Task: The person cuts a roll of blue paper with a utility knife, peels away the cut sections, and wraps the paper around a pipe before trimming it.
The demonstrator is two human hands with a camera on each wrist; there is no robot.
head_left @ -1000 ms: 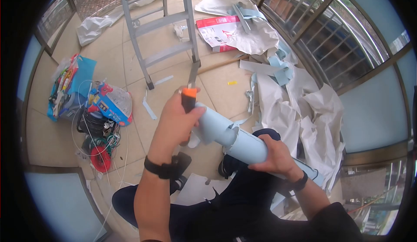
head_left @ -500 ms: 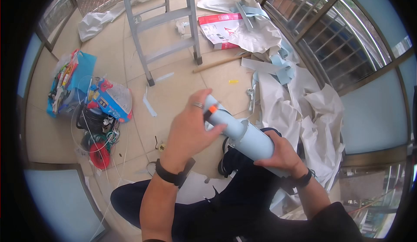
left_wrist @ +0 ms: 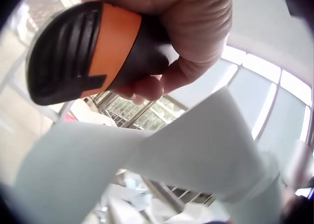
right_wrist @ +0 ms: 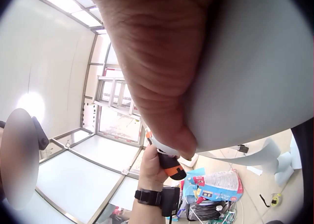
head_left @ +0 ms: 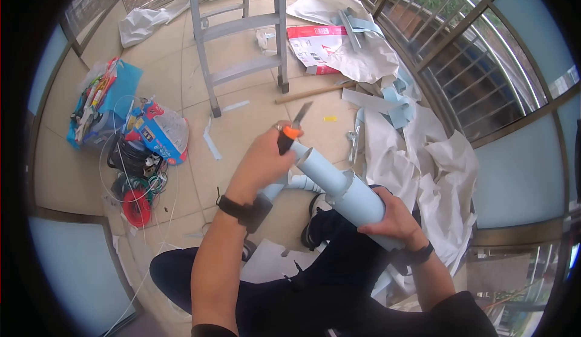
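Observation:
In the head view my left hand (head_left: 261,163) grips a black and orange utility knife (head_left: 287,140), its blade out and angled up. A light blue roll (head_left: 358,204) slants across my lap, its narrower open end near the left hand. My right hand (head_left: 392,216) holds the wider part, thumb on top. A curled pale strip (head_left: 305,183) hangs below the left hand. In the left wrist view the knife handle (left_wrist: 113,42) lies in the fingers above a pale sheet (left_wrist: 196,148). In the right wrist view, the thumb presses along the roll (right_wrist: 255,72).
A stepladder (head_left: 245,69) stands ahead on the tiled floor. Crumpled white sheeting (head_left: 402,161) covers the right side, with a red and white box (head_left: 315,46) beyond. Bags (head_left: 158,132) and a red coil (head_left: 137,208) lie at the left. A wooden stick (head_left: 311,92) is near the ladder.
My left hand moved over the roll's end, then back to its left, the knife blade showing again. A curled strip now shows below it. The right hand keeps its hold on the roll.

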